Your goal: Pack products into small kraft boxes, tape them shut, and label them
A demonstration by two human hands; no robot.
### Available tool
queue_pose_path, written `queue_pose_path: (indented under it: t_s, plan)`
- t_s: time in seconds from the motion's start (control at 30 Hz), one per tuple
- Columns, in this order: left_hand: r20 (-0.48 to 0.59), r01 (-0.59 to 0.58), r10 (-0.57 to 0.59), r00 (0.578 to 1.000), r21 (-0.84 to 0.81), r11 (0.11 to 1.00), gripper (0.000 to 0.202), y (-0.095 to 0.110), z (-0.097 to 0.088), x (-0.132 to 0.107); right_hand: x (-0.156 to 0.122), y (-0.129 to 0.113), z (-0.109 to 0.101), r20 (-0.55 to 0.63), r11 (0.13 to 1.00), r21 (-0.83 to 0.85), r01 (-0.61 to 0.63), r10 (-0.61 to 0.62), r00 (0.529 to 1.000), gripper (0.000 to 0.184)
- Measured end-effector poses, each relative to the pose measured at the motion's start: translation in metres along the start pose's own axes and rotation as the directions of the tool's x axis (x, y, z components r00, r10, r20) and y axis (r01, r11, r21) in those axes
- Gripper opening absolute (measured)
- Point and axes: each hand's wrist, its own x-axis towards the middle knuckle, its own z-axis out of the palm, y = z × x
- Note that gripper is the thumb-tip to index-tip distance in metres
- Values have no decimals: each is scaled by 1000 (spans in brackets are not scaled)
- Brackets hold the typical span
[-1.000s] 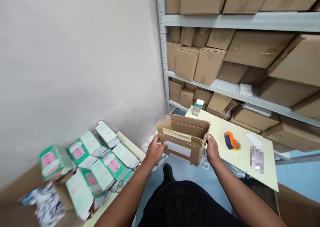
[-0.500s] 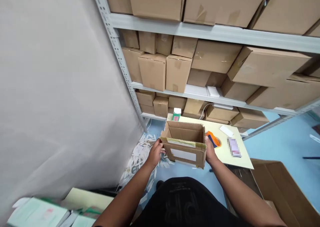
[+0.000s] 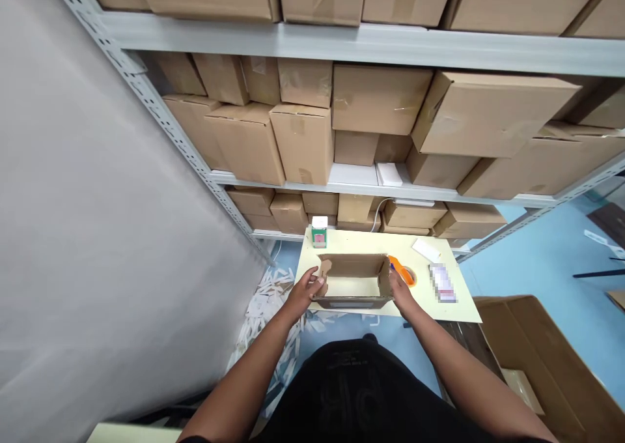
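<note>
A brown cardboard box (image 3: 359, 303) with its top open is at the front of the pale yellow table (image 3: 356, 241). A pale surface like the tabletop shows inside it. My left hand (image 3: 306, 292) grips the box's left wall, thumb by a torn flap. At the right wall, my right hand (image 3: 401, 292) holds the box, its fingers partly hidden. Just beyond that hand lies an orange tape dispenser (image 3: 401, 270). Behind the box's left corner stands a small green and white carton (image 3: 319, 232).
A white slip (image 3: 426, 250) and a blurred purple-white packet (image 3: 442, 283) lie on the table's right. Metal shelving (image 3: 312, 185) with cardboard boxes rises behind. Paper strips (image 3: 258, 313) litter the floor at left; a large open carton (image 3: 541, 358) stands at lower right.
Both hands have lowered the box and moved it forward onto the table. It has tipped so its inside faces me more. My view has shifted rightward.
</note>
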Motion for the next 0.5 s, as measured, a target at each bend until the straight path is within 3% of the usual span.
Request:
queue_pose_path:
  t_s: [0.17, 0.27, 0.4, 0.5]
  plan:
    - [-73, 21, -11, 997, 142, 990, 70, -13, 40, 23, 16, 18, -17, 164, 983, 150, -106, 81, 983, 55]
    - [-168, 27, 7, 986, 198, 980, 66, -15, 62, 32, 31, 34, -24, 209, 983, 120, -136, 109, 972, 49]
    - [-161, 18, 30, 986, 290, 957, 65, -14, 83, 42, 50, 60, -25, 128, 992, -38, -124, 128, 983, 49]
    - [-199, -48, 137, 970, 398, 916, 79, -9, 87, 52, 61, 73, -20, 52, 989, -97, -108, 113, 992, 59]
